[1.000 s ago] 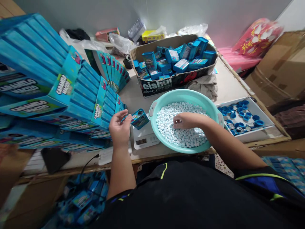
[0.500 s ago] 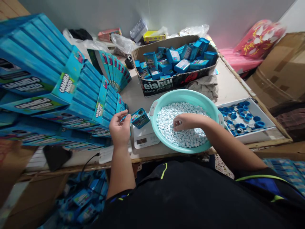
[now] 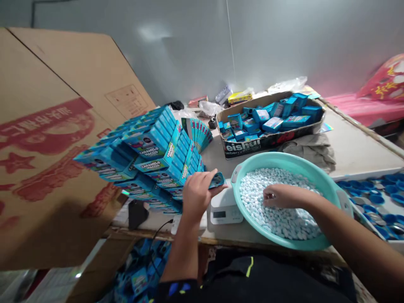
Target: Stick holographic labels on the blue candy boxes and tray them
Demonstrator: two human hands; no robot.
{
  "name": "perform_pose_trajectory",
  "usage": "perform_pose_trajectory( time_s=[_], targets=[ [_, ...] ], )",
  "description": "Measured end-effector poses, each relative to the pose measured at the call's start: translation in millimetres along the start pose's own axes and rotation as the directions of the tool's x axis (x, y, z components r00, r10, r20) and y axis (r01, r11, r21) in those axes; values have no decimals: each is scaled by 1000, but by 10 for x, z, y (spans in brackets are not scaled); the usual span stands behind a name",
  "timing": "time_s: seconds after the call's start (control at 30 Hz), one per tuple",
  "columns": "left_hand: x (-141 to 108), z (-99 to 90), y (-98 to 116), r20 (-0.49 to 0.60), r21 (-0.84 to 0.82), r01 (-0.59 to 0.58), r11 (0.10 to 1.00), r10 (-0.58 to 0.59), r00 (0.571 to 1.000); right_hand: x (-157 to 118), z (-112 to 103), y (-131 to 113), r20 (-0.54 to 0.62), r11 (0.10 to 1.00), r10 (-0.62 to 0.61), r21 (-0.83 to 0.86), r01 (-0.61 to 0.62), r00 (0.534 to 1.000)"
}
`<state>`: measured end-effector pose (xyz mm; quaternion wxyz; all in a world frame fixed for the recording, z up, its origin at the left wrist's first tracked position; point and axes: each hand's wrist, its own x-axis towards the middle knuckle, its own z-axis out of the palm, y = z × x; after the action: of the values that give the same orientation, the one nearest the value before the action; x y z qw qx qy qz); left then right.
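My left hand grips a small blue candy box between thumb and fingers, tilted above the left part of a white digital scale. Most of the box's far side is hidden by the fingers. To the right, a turquoise basin holds a heap of small pale blue and white candies. Down at the surface of that heap, my right hand has its fingers curled together. What those fingertips hold, if anything, is too small to make out.
Stacked blue display boxes stand left of the scale, before a big cardboard carton. Behind the basin sits an open carton of blue boxes, with a crumpled cloth nearby. Blue caps fill a white tray at right.
The view has swung left and up. My left hand, earlier at the end of the candy box over the scale, now wraps round the box. My right hand stays in the candies.
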<state>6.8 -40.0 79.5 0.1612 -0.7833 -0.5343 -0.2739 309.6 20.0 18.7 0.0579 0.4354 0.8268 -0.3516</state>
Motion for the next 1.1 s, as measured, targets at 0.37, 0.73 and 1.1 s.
perform_pose_trajectory(
  time_s=[0.37,0.73,1.1],
  targets=[
    [619,-1952,-657,-330,393,22,919,119,937,-17,-8,29,19,999,-36,30,35,999],
    [542,-1596,-947,-313,442,64,895,87,946,-94,-54,-94,-8,998,-32,47,32,999],
    [917,-1408,-682,-200,499,196,844,-108,974,-98,-47,-106,-15,999,-34,18,34,999]
  ],
)
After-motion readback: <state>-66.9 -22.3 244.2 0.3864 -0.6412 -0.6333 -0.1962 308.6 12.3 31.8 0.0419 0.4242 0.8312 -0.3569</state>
